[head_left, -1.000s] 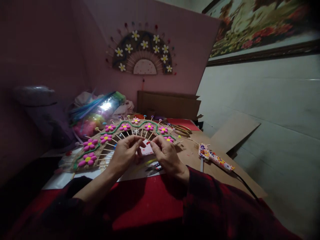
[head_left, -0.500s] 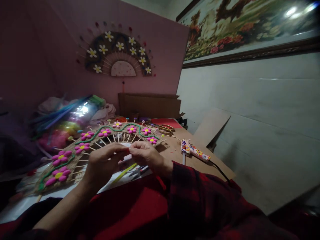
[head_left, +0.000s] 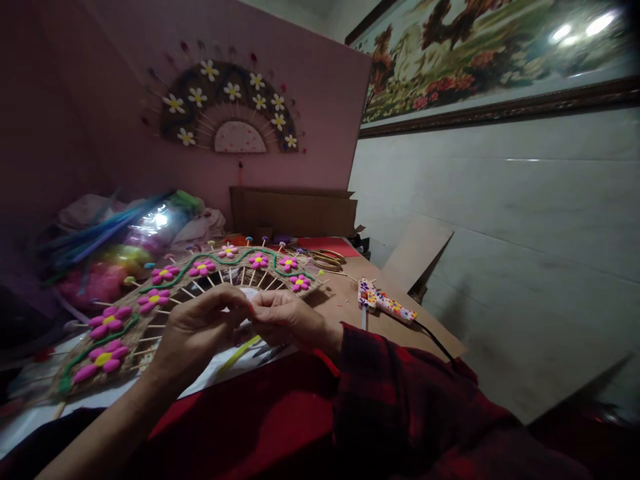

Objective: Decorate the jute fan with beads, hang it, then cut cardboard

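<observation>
My left hand [head_left: 207, 327] and my right hand [head_left: 287, 317] meet fingertip to fingertip above the near edge of the table. Both are closed in a pinch; whatever lies between the fingers is too small and hidden to name, with only a hint of red at the tips. Just beyond them lies a fan-shaped craft piece [head_left: 185, 277] of twine and sticks, with pink clay flowers [head_left: 109, 321] and a wavy green strip. Under my hands are a yellow-green strip [head_left: 239, 355] and a dark pointed tool [head_left: 270, 352], partly covered, on white sheeting.
A flower-patterned glue gun [head_left: 385, 303] with a black cord rests on the brown board at right. Gold-handled scissors [head_left: 327, 259] and red paper [head_left: 327, 247] lie farther back. Bagged colourful materials [head_left: 135, 243] are piled at left. A finished-looking fan [head_left: 230, 110] hangs on the pink wall.
The whole view has shifted slightly, so most things appear a little farther left. My hands remain pinched together, with the left wrist slightly turned.
</observation>
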Demonstrator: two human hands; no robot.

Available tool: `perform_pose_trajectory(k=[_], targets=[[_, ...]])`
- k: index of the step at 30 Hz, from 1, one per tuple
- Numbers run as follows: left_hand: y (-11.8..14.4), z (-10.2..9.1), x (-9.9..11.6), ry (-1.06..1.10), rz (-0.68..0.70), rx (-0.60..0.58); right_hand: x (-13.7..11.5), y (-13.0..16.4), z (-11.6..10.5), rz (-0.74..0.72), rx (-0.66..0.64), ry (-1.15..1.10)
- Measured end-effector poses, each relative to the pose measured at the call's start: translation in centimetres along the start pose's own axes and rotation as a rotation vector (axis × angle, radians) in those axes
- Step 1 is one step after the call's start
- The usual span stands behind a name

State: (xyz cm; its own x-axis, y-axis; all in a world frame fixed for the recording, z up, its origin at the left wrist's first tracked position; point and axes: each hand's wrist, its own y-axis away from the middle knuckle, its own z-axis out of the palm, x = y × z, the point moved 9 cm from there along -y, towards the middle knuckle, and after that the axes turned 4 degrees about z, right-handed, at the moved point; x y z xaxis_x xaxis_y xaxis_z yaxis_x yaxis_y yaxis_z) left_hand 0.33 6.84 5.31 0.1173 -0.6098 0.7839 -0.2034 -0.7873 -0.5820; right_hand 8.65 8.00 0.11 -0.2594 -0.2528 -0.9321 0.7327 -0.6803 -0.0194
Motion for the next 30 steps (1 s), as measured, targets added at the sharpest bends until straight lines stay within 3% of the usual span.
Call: perform_pose_trajectory(k=[4, 8, 11, 13, 15, 19, 21, 25, 30], targets=[[0.0, 0.1, 0.2, -0.153, -0.011, -0.009, -0.4, 0.1, -1.0, -0.067, 0.153, 0.125], [0.1, 0.4, 0.2, -0.472, 0.061, -0.051, -0.5, 0.3, -2.5, -0.085, 0.343, 0.269], [0.4, 0.9, 0.2, -0.74, 0.148, -0.074, -0.3, 0.3, -2.5, -0.08, 0.349, 0.276], [0.5, 0.9, 0.4, -0.782, 0.174, -0.048, -0.1, 0.3, -2.4, -0.071, 0.335, 0.245], [0.4, 0.5, 0.3, -0.638, 0.129, -0.007, -0.1, 0.4, -2.3, -0.07, 0.323, 0.18], [0.3, -0.2, -1.7, -0.106, -0.162, 0.073, 0.0, 0.2, -1.9, -0.053, 0.241, 0.064], [0.5, -0.2, -2.6, 0.049, -0.269, 0.104, 0.0, 0.0, -1.7, -0.047, 0.197, 0.044], [0.5, -0.1, -3.0, 0.129, -0.305, 0.121, 0.2, -0.1, -1.4, -0.037, 0.134, 0.031], [0.7, 0.3, -3.3, 0.145, -0.329, 0.081, 0.4, 0.0, -1.4, -0.016, 0.145, 0.045]])
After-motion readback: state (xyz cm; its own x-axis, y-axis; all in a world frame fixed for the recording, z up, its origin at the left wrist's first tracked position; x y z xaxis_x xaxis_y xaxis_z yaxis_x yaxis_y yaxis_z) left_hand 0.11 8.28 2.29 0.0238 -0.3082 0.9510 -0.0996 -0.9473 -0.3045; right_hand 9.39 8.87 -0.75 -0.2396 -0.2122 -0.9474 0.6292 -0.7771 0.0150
